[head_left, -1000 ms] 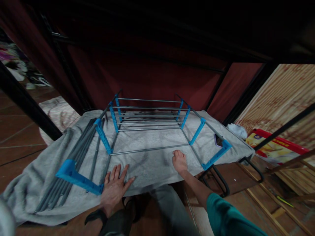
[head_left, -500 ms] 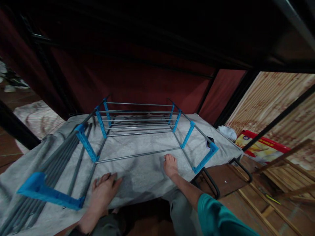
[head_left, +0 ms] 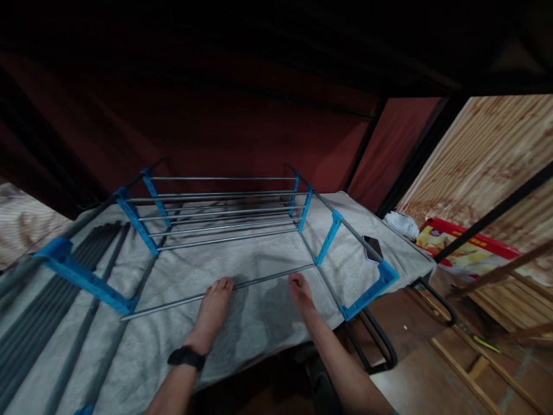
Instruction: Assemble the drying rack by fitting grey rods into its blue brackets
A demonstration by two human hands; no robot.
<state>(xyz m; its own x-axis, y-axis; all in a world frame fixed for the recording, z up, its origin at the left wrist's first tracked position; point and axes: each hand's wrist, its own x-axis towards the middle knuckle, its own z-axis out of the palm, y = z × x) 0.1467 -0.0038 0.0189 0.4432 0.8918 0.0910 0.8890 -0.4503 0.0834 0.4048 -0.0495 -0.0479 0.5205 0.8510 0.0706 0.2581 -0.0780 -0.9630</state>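
Observation:
A rack frame of grey metal tubes and blue plastic brackets [head_left: 330, 237] lies across the grey bedding. Its nearest crossbar [head_left: 168, 305] runs low between the two sides. My left hand [head_left: 217, 305], with a dark band on its wrist, is closed over the middle of this crossbar. Just below the bar's right part is my right hand [head_left: 301, 291], fingers curled into a fist; what is inside it, if anything, is hidden. Several crossbars [head_left: 233, 237] span the brackets farther back. A blue bracket [head_left: 86, 276] stands at the front left.
Several loose grey tubes [head_left: 47, 311] lie side by side at the left. A phone [head_left: 372, 249] rests on the bedding at the right. Beyond the bed edge are a black metal frame [head_left: 380, 340], a red and yellow box [head_left: 466, 245] and wooden pieces [head_left: 470, 369].
My left hand has moved right and forward from the bedding onto the near crossbar. My right hand has curled more tightly. The view has turned and come closer to the rack.

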